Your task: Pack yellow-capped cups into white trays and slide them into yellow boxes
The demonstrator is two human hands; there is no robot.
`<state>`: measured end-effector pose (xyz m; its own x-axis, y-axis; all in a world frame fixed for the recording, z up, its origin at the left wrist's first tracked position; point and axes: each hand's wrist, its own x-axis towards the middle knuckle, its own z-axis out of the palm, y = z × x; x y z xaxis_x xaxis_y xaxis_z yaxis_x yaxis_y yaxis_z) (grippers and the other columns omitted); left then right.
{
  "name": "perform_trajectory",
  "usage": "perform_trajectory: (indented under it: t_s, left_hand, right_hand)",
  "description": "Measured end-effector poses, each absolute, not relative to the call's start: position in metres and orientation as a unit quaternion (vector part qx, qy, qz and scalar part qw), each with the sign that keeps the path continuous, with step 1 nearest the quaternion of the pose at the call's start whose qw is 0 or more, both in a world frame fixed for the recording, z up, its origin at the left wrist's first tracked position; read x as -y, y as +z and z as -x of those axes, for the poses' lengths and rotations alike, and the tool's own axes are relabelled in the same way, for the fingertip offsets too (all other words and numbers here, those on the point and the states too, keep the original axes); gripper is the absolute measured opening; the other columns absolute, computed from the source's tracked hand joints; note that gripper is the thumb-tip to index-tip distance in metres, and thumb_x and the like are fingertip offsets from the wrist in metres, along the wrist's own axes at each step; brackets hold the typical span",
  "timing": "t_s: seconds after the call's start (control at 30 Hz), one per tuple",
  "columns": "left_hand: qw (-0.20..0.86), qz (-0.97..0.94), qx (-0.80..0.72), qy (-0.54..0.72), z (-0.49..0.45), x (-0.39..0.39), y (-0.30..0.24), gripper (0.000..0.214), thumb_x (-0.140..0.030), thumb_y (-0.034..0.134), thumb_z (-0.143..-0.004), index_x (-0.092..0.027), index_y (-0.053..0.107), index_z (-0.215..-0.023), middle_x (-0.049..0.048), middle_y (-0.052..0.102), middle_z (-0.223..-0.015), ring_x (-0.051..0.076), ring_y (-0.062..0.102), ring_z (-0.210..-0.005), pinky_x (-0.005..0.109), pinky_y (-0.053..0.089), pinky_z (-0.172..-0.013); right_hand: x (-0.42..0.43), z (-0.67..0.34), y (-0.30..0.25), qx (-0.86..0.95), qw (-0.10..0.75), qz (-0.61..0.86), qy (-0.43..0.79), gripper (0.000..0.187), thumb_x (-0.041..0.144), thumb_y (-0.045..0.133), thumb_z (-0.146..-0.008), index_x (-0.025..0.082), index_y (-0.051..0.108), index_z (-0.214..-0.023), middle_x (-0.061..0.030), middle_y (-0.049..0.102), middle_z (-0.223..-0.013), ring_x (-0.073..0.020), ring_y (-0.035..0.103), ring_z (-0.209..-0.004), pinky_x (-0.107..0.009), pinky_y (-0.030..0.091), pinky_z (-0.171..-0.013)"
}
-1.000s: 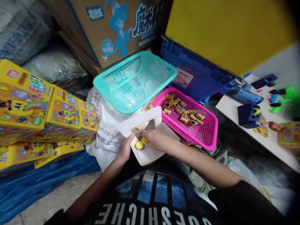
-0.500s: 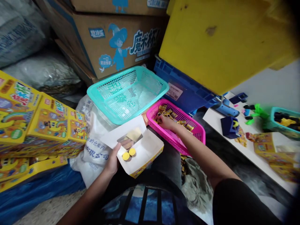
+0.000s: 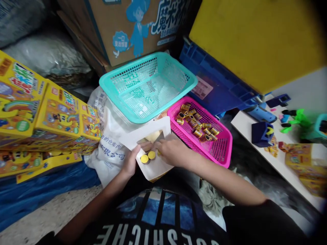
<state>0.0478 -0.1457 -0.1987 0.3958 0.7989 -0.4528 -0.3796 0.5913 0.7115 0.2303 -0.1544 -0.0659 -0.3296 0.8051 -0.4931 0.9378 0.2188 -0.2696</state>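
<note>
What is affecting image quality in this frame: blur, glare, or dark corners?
In the head view, the top-right corner falls dark and the wide lens bends the edges; the green toy at the right looks soft, while the pink basket looks sharp; light is soft and even, with no strong glare on the teal basket.

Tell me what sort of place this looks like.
Likely a cramped stockroom or packing corner: stacked yellow retail boxes, a printed carton, and a pink basket of small gold pieces.
</note>
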Motion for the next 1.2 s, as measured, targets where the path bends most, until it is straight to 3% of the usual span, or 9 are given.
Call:
perform_trajectory:
  t_s: [0.1,0.2,0.37,0.53,0.63,0.77,0.9,1.0,1.2]
  left_hand:
    - [0.790,-0.274,-0.391,0.384,-0.047,0.147,-0.197,0.051,-0.058,0.071,-0.081,-0.015,0.080,-0.106,0.0147,0.077,-0.123,0.040,0.061,-0.131,0.049,0.045,-0.114]
    - [0.790,-0.244,-0.404,0.391,-0.044,0.145,-0.197,0.054,-0.061,0.071,-0.079,-0.015,0.079,-0.105,0.0152,0.078,-0.119,0.040,0.064,-0.128,0.049,0.045,-0.114]
    - [0.807,-0.196,-0.410,0.378,-0.040,0.140,-0.200,0.062,-0.064,0.075,-0.073,-0.013,0.076,-0.108,0.0171,0.080,-0.113,0.040,0.069,-0.119,0.054,0.044,-0.114]
    - [0.798,-0.215,-0.411,0.384,-0.042,0.138,-0.200,0.061,-0.064,0.076,-0.072,-0.012,0.077,-0.103,0.0167,0.080,-0.113,0.041,0.067,-0.122,0.054,0.043,-0.116]
    - [0.796,-0.217,-0.409,0.390,-0.044,0.140,-0.201,0.057,-0.063,0.075,-0.073,-0.013,0.078,-0.102,0.0151,0.081,-0.111,0.041,0.066,-0.124,0.054,0.045,-0.114]
    - [0.792,-0.222,-0.405,0.399,-0.046,0.142,-0.205,0.053,-0.062,0.073,-0.075,-0.016,0.079,-0.100,0.0127,0.082,-0.105,0.040,0.069,-0.119,0.052,0.048,-0.111]
    - [0.789,-0.239,-0.398,0.403,-0.044,0.141,-0.210,0.054,-0.063,0.074,-0.075,-0.016,0.079,-0.100,0.0148,0.081,-0.107,0.039,0.070,-0.118,0.049,0.050,-0.109]
    - [0.790,-0.241,-0.395,0.403,-0.042,0.142,-0.211,0.058,-0.064,0.073,-0.076,-0.014,0.078,-0.105,0.0157,0.080,-0.112,0.037,0.071,-0.116,0.049,0.050,-0.110]
    - [0.797,-0.259,-0.374,0.397,-0.045,0.144,-0.207,0.056,-0.059,0.071,-0.081,-0.012,0.078,-0.110,0.0175,0.077,-0.121,0.038,0.070,-0.119,0.050,0.048,-0.111]
  right_hand:
    - [0.153,-0.210,-0.089,-0.778,0.172,-0.560,-0.228,0.036,0.019,0.056,-0.098,0.014,0.062,-0.134,-0.0168,0.074,-0.117,-0.0289,0.075,-0.095,-0.033,0.052,-0.070]
    - [0.146,-0.224,-0.075,-0.778,0.103,-0.576,-0.227,0.031,0.034,0.061,-0.099,0.020,0.066,-0.126,-0.0113,0.076,-0.113,-0.0262,0.074,-0.092,-0.031,0.050,-0.069]
    - [0.104,-0.301,-0.058,-0.663,0.021,-0.740,-0.112,0.034,0.031,0.037,-0.107,0.019,0.069,-0.105,-0.0105,0.076,-0.103,-0.0225,0.071,-0.094,-0.030,0.048,-0.077]
    - [0.076,-0.354,-0.116,-0.624,0.112,-0.760,-0.147,0.026,0.026,0.065,-0.092,0.017,0.069,-0.116,-0.0161,0.073,-0.121,-0.0299,0.070,-0.106,-0.033,0.051,-0.084]
    - [0.082,-0.359,-0.144,-0.632,0.092,-0.755,-0.147,0.040,0.024,0.063,-0.093,0.015,0.061,-0.132,-0.0205,0.063,-0.138,-0.0318,0.065,-0.120,-0.036,0.050,-0.096]
    - [0.092,-0.363,-0.151,-0.634,0.055,-0.753,-0.167,0.033,0.022,0.060,-0.093,0.009,0.063,-0.124,-0.0248,0.065,-0.130,-0.0324,0.064,-0.119,-0.038,0.050,-0.099]
    - [0.107,-0.367,-0.115,-0.616,-0.070,-0.751,-0.226,0.035,0.033,0.052,-0.098,0.013,0.058,-0.125,-0.0139,0.072,-0.105,-0.0247,0.070,-0.089,-0.036,0.056,-0.079]
    - [0.130,-0.349,-0.060,-0.687,-0.201,-0.647,-0.263,0.036,0.040,0.053,-0.098,0.020,0.061,-0.127,-0.0100,0.069,-0.113,-0.0230,0.068,-0.093,-0.036,0.055,-0.080]
    - [0.151,-0.262,-0.036,-0.840,0.070,-0.510,-0.172,0.020,0.011,0.058,-0.092,0.015,0.069,-0.108,-0.0124,0.073,-0.104,-0.0251,0.066,-0.098,-0.037,0.051,-0.086]
